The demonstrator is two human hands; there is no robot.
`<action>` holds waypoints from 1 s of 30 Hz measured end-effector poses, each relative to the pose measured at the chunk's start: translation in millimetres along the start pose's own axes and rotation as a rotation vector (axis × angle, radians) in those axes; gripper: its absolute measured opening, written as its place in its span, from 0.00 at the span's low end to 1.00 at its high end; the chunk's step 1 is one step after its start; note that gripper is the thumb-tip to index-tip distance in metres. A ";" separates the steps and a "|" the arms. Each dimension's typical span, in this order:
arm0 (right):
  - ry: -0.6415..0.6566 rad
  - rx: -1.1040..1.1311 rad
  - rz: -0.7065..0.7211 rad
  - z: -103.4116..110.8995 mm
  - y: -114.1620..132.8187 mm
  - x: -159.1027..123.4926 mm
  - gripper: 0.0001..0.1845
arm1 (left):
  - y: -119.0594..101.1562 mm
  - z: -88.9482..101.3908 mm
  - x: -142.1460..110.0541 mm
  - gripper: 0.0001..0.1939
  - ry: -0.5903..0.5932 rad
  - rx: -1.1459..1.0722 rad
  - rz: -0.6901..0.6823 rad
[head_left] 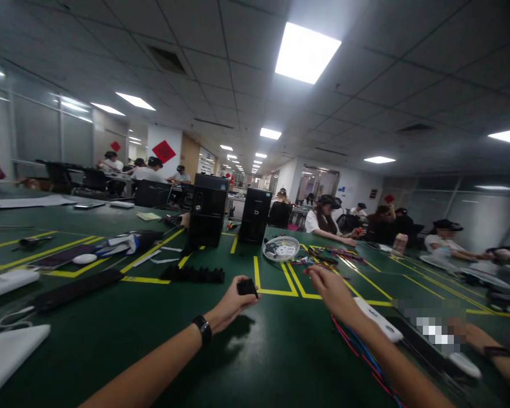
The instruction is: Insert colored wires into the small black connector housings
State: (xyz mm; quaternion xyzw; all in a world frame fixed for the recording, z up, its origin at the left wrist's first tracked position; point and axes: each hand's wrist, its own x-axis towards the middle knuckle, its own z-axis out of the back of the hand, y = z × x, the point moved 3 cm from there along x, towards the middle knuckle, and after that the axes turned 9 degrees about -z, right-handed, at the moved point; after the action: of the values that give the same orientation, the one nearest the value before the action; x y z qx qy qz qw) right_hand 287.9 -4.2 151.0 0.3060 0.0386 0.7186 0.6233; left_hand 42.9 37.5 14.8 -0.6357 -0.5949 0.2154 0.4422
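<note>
My left hand (233,300), with a dark watch on its wrist, is closed around a small black block (247,287) above the green table (238,362). To its right, my right hand (329,288) is raised with the fingers drawn together; what they hold, if anything, is too small to make out. Just beyond it lie tangled coloured wires (338,255) and a round white basket (281,258) with small items inside. Red and blue wires (368,357) run along the table beside my right forearm. A black strip with a bumpy edge (195,275) lies left of my left hand.
Two black boxes (207,218) (255,215) stand upright beyond the strip. Yellow tape (276,292) marks the tabletop. White and black devices (378,319) lie at right, near another person's hand (478,340). Gloves (119,245) and a black pouch (79,289) are at left.
</note>
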 end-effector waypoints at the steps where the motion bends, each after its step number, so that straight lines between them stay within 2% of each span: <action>1: 0.048 0.051 0.042 -28.1 19.4 -1.8 0.19 | -3.1 10.6 -6.0 0.29 -0.035 -0.015 -0.005; 3: 0.099 0.131 0.088 -87.1 50.1 -6.1 0.18 | -7.1 31.9 -14.4 0.25 -0.097 -0.027 -0.014; 6: 0.135 0.288 0.067 -162.8 74.5 -10.6 0.20 | -11.6 57.9 -15.0 0.21 -0.174 -0.026 -0.047; 8: 0.157 0.352 0.056 -193.9 80.5 -12.3 0.20 | -15.1 67.2 -10.1 0.19 -0.203 -0.040 -0.071; 9: 0.158 0.365 0.059 -202.6 81.5 -13.1 0.20 | -16.7 69.0 -7.5 0.19 -0.205 -0.050 -0.078; 11: 0.133 0.367 0.072 -208.3 80.6 -15.3 0.20 | -18.8 67.3 -3.9 0.18 -0.179 -0.066 -0.074; 15: 0.081 0.358 0.075 -200.3 74.7 -21.7 0.21 | -17.3 56.8 -4.1 0.18 -0.119 -0.077 -0.047; 24: 0.129 0.461 -0.015 -208.6 67.5 -24.8 0.25 | -10.6 54.4 -4.0 0.17 -0.089 -0.145 -0.044; 30: 0.127 0.553 -0.007 -205.7 69.0 -24.9 0.27 | -13.2 45.1 -7.6 0.18 -0.077 -0.135 -0.057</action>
State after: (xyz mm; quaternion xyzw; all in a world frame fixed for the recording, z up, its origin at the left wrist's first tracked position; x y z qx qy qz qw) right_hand 128.3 24.8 4.8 0.4186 0.2732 0.6963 0.5151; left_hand -2.1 42.8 0.4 -0.6380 -0.6426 0.1864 0.3811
